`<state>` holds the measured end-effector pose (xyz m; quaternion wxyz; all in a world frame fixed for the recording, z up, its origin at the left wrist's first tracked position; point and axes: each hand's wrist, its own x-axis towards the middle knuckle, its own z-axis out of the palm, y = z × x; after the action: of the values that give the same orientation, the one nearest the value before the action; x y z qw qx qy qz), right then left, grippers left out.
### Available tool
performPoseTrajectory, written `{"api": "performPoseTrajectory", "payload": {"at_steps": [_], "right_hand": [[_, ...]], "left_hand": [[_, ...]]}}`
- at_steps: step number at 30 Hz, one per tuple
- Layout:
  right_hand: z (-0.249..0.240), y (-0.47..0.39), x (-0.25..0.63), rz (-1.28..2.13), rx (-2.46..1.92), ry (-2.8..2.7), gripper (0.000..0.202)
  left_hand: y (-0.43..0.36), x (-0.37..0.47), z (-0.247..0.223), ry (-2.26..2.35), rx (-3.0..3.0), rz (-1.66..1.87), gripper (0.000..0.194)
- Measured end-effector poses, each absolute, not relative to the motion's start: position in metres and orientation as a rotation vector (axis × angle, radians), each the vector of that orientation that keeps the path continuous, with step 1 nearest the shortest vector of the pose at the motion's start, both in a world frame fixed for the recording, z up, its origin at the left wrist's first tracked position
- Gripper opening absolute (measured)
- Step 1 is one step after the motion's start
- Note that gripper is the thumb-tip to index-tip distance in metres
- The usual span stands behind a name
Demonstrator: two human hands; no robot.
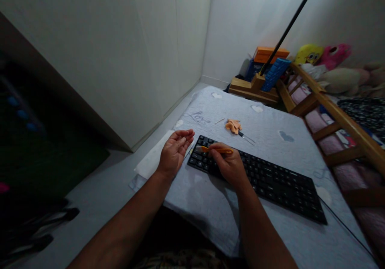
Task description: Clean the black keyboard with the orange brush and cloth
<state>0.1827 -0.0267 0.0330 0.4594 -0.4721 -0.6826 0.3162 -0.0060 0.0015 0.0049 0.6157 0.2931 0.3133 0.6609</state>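
A black computer keyboard (279, 182) lies at a slant across the light blue cloth. Over its left end, my right hand (230, 162) grips a small brush (221, 150) with an orange handle and pale bristles. The bristle end is at the keys; whether it presses on them I cannot tell. My left hand (174, 150) is beside the keyboard's left edge, palm turned up, fingers loosely extended and nothing visible in it. Beyond the keyboard are a crumpled orange cloth (232, 126), a thin two-pronged metal tool with a black end (247, 138) and a small white stick (219, 121).
A white sheet (155, 156) lies partly beneath my left hand. The keyboard cable (343, 223) trails to the lower right. A wooden bed rail (339, 108) runs along the right, a lamp on a wooden base (243, 86) stands at the back, and a pale cabinet (144, 60) rises at left.
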Motion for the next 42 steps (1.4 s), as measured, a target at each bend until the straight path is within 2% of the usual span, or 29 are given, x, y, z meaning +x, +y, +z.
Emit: {"api": "performPoseTrajectory", "payload": {"at_steps": [5, 19, 34, 42], "right_hand": [[0.023, -0.025, 0.177, 0.900, -1.128, -1.692, 0.015], [0.035, -0.024, 0.190, 0.836, -1.220, -1.821, 0.017], [0.039, -0.027, 0.188, 0.793, -1.192, -1.751, 0.017], [0.037, -0.025, 0.190, 0.850, -1.211, -1.809, 0.016]], "left_hand": [[0.001, -0.005, 0.009, 0.846, 0.735, 1.609, 0.014], [0.009, -0.001, 0.010, 1.152, 0.712, 1.523, 0.010], [0.022, 0.008, 0.008, 1.163, 0.629, 1.626, 0.011], [0.006, -0.040, 0.020, 1.208, 1.181, 1.249, 0.024]]}}
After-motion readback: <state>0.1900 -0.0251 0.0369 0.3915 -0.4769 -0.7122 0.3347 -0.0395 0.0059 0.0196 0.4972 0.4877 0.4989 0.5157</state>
